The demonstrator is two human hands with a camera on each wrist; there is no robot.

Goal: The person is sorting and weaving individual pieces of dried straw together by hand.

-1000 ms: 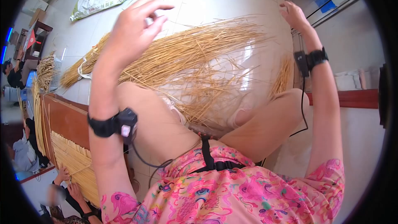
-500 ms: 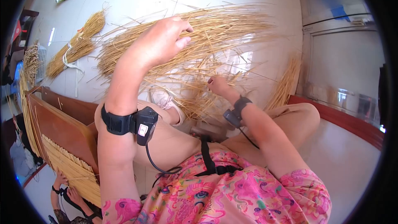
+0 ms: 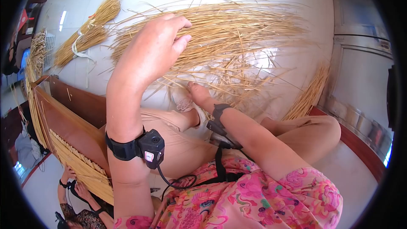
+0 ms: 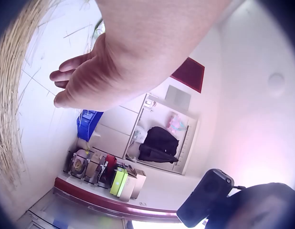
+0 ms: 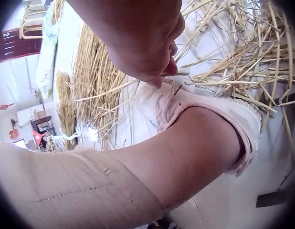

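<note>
My left hand (image 3: 159, 44) hovers over the big loose pile of straw (image 3: 237, 27) with relaxed fingers and holds nothing. The left wrist view shows its fingers (image 4: 71, 76) loosely bent, apart from the straw (image 4: 6, 90) at that view's edge. Down by the light shoe (image 3: 183, 101), my right hand (image 3: 198, 92) has its fingers curled. In the right wrist view the hand (image 5: 142, 52) pinches a thin straw stalk (image 5: 109, 90) at its fingertips, just above the shoe (image 5: 162, 105). Tangled straw bits (image 5: 233, 81) lie beside it.
A tied straw bundle (image 3: 87, 38) lies at the left. A brown wooden box frame (image 3: 70, 118) stands beside my left leg, with another person's hands (image 3: 82, 188) at a straw mat (image 3: 85, 165). More straw (image 3: 311, 91) leans near the glass door (image 3: 364, 76).
My right hand has come from beside the glass door, leftward and down to the shoe. The left hand has shifted over the straw pile. The head view has turned, so the bundle shows fully.
</note>
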